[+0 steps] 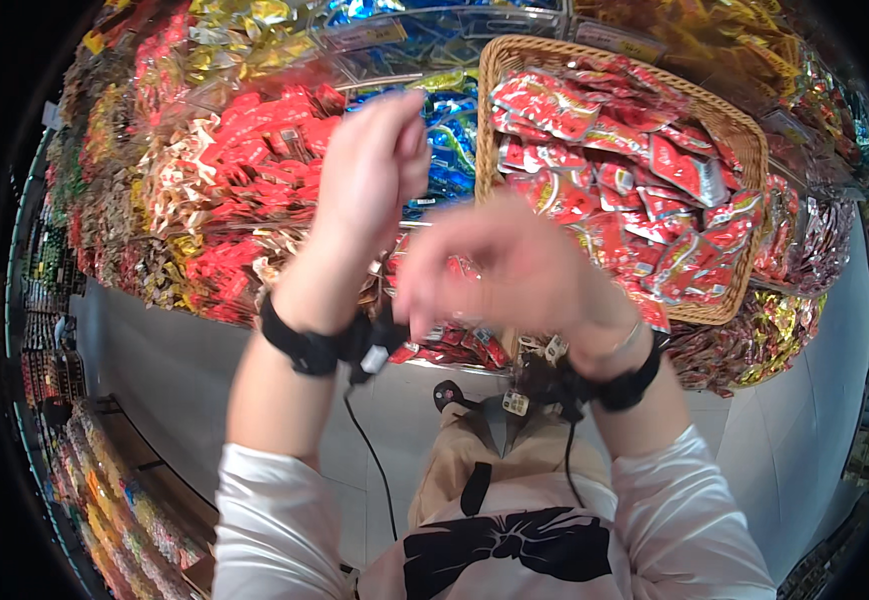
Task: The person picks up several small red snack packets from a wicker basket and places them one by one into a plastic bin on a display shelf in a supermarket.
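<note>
My left hand [376, 161] is raised over the shelf with its fingers curled. It is in front of red packets [277, 150] and blue packets [453, 142], and I see nothing in it. My right hand [506, 262], strongly blurred, is lower and to the right with bent fingers. Behind it lies the near left part of a wicker basket [485, 112] heaped with red snack packets [614, 142]. No held item shows there either, but blur hides the fingertips. Each wrist wears a black strap [307, 349] with a small device and cable.
Compartments of wrapped sweets surround the basket, with yellow packets [247, 30] at the back left and gold ones [772, 330] at the right. Price tags [367, 34] line the back divider. Grey floor tiles [179, 352] lie below; another candy display [104, 502] stands lower left.
</note>
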`<state>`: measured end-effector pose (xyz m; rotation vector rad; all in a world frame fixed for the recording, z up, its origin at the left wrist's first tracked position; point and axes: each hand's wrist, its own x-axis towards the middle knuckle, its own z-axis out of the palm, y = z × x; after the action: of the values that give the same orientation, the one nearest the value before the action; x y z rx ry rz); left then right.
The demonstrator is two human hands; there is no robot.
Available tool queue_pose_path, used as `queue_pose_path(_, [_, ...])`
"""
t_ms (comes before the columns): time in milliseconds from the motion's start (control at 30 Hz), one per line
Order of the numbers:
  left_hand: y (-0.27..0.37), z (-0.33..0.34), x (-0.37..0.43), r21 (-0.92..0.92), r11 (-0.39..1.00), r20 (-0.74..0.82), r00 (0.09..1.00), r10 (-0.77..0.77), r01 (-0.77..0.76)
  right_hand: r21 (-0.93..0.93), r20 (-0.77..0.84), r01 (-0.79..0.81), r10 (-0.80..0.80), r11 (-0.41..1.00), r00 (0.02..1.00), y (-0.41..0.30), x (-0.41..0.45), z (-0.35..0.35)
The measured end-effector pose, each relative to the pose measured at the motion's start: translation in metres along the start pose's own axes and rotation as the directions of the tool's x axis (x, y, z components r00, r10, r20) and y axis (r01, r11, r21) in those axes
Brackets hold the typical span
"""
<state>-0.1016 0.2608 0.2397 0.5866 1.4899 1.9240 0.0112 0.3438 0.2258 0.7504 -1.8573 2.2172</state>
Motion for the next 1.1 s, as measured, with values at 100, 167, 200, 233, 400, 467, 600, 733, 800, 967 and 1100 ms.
queue_pose_path(100, [-0.088,-0.055,-0.030,-0.239,0.958,-0.096,0.977,-0.189,0.161,0.323,0.059,-0.325,0.324,0.889,0.944,0.088,-0.042,0.038])
queue_pose_path(167, [-0.143,-0.090,-0.057,-0.292,0.911,-0.167,0.922,-0.349,0.292,0.298,0.071,-0.610,0.620,0.735,0.782,0.164,-0.073,0.051])
queue_pose_path(200, [-0.163,-0.100,-0.069,-0.349,0.860,-0.175,0.876,-0.450,0.372,0.263,-0.003,-0.746,0.774,0.612,0.633,0.199,-0.090,0.052])
queue_pose_path(233, [-0.184,-0.109,-0.080,-0.348,0.844,-0.188,0.851,-0.490,0.409,0.238,-0.160,-0.813,0.847,0.532,0.507,0.235,-0.113,0.049])
queue_pose_path(400, [-0.253,-0.149,-0.118,-0.346,0.726,-0.143,0.731,-0.667,0.595,-0.511,-0.822,-0.853,0.230,0.111,0.522,0.336,-0.157,0.000])
queue_pose_path(467, [-0.262,-0.156,-0.125,-0.317,0.680,-0.072,0.698,-0.713,0.662,-0.523,-0.839,-0.852,0.165,0.018,0.519,0.357,-0.159,-0.012])
queue_pose_path(600, [-0.271,-0.159,-0.133,-0.304,0.637,-0.040,0.658,-0.752,0.708,-0.480,-0.866,-0.796,0.053,-0.368,0.498,0.390,-0.172,-0.025])
queue_pose_path(733, [-0.273,-0.164,-0.131,-0.240,0.618,0.016,0.639,-0.769,0.749,-0.451,-0.864,-0.801,0.418,-0.395,0.280,0.376,-0.168,-0.024])
queue_pose_path(800, [-0.276,-0.163,-0.130,-0.232,0.628,0.005,0.647,-0.762,0.742,-0.396,-0.853,-0.849,0.482,-0.349,0.200,0.356,-0.163,-0.010])
queue_pose_path(967, [-0.286,-0.153,-0.131,-0.255,0.671,0.092,0.708,-0.700,0.697,-0.339,-0.801,-0.898,0.586,-0.281,0.120,0.246,-0.114,0.047])
queue_pose_path(1100, [-0.276,-0.130,-0.125,-0.397,0.647,0.096,0.730,-0.677,0.651,-0.096,-0.727,-0.873,0.565,0.479,0.390,0.232,-0.116,0.093])
